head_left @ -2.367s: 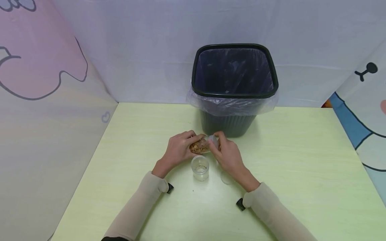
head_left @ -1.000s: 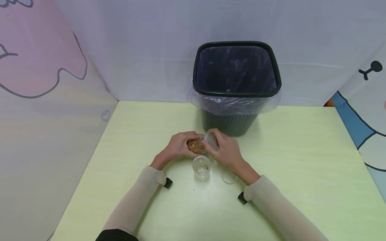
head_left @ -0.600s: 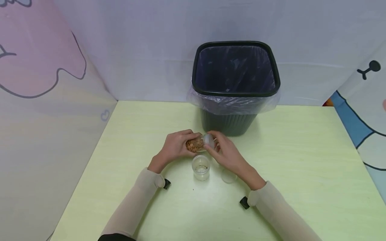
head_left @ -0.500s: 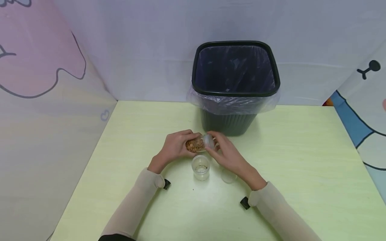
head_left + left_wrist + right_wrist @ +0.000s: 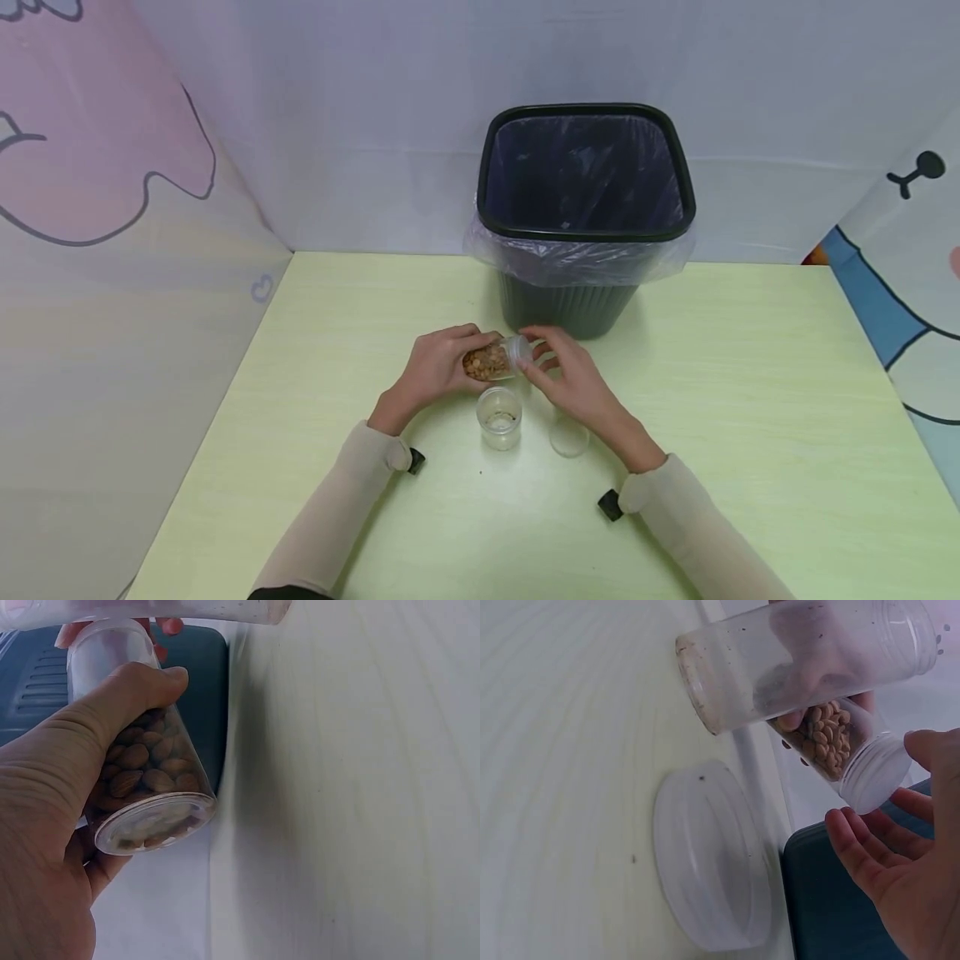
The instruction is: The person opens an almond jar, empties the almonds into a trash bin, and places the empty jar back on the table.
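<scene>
In the head view my left hand grips a clear plastic jar of almonds, held on its side with its screw lid toward the right. The left wrist view shows the thumb across the jar's wall and almonds behind its base. My right hand is at the lid, fingers spread and loose, thumb and fingertips right at the rim in the right wrist view. Just nearer me stands a second clear jar, upright and uncovered, with small dark specks inside. A clear round lid lies on the table beside it.
A dark bin lined with a plastic bag stands right behind the hands, against the back curtain. The pale yellow-green table reaches to both sides. Printed curtains hang at left and right.
About a second ago my right hand was wrapped round the lid and turned over it; its fingers have since loosened and drawn slightly right. My left hand keeps holding the jar nearly still.
</scene>
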The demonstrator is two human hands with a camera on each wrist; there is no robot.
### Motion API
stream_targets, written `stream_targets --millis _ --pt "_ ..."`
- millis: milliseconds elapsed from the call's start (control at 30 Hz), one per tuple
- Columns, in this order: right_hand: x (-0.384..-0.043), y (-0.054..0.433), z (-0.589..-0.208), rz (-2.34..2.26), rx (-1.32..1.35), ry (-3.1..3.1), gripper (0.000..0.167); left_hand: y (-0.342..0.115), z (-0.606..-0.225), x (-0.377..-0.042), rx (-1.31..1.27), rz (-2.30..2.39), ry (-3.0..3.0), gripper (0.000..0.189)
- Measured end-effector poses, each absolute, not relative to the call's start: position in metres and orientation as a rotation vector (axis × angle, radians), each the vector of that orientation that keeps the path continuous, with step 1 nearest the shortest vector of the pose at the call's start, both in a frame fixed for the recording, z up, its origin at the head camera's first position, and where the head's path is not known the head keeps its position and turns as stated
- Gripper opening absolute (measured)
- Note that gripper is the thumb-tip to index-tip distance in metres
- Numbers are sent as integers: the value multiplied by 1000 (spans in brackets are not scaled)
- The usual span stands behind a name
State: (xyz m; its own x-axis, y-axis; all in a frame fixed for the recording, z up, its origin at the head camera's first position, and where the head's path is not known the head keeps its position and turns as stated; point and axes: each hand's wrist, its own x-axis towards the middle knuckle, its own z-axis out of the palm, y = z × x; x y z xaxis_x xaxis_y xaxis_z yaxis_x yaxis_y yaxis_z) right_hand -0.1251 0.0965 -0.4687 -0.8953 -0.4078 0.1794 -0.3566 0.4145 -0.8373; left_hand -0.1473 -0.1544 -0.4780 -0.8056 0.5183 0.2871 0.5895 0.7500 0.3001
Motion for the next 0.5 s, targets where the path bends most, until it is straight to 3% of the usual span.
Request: stream_targets --millis 300,500 --pt "-124 98 -469 -1642 -844 2491 53 -154 -478 -146 -915 -647 -2752 64" --pt "-125 96 -468 -1685 -780 2515 47 -154 -479 -146 -938 -656 -2754 66"
